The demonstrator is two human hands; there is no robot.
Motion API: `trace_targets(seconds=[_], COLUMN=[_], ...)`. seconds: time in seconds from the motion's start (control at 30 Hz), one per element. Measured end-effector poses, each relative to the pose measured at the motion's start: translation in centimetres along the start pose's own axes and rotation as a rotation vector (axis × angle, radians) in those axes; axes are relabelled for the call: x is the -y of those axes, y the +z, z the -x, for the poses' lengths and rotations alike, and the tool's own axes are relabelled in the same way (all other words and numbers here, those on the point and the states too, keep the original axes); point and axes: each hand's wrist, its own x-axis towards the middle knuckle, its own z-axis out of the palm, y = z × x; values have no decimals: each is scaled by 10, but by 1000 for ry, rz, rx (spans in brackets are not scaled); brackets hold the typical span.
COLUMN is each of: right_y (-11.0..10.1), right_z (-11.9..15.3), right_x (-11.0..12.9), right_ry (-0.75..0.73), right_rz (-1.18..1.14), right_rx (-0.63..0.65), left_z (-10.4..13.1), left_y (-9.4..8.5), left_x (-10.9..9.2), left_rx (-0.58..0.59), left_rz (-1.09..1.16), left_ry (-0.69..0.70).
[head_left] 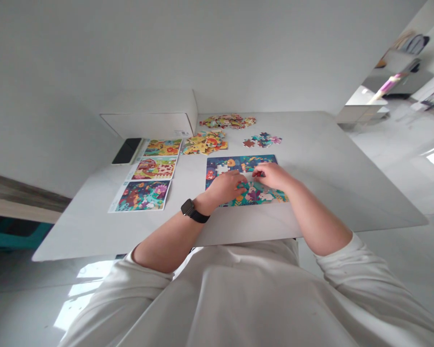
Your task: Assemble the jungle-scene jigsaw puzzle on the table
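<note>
A partly assembled dark blue and teal puzzle [253, 195] lies on the white table, with white gaps in its upper left and middle. My left hand [226, 187], below a black watch, rests over the puzzle's left middle, its fingers apart and nothing visible in them. Over the right middle, my right hand [269, 174] has its fingers pinched together at the edge of a gap; whatever they hold is too small to make out. Loose teal, brown and pink pieces [263, 140] lie behind the puzzle.
Yellow pieces [206, 142] and a multicoloured pile [227, 121] lie at the back. On the left are a printed picture sheet [144, 195] with three scenes, a phone [127, 151] and a white box [148, 124]. The table's front edge [253, 239] is near my body.
</note>
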Motion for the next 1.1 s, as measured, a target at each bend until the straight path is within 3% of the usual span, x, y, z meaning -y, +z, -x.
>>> trace_targets(seconds=[0.13,0.27,0.6,0.9,1.1], right_y=[-2,-2,2,1,3], right_z=[0,0,0,0,-1], right_x=[3,7,3,7,5], right_ry=[6,27,21,9,8], right_rz=[13,21,29,-26,-33], right_rx=[25,39,49,64,52], left_z=[1,1,2,1,0], left_y=[2,3,0,-2,-4], left_x=[-4,-4,-4,2,3], left_rx=[16,58,113,32,46], left_rz=[15,30,-7,-23,13], left_ry=[197,287,265,291,257])
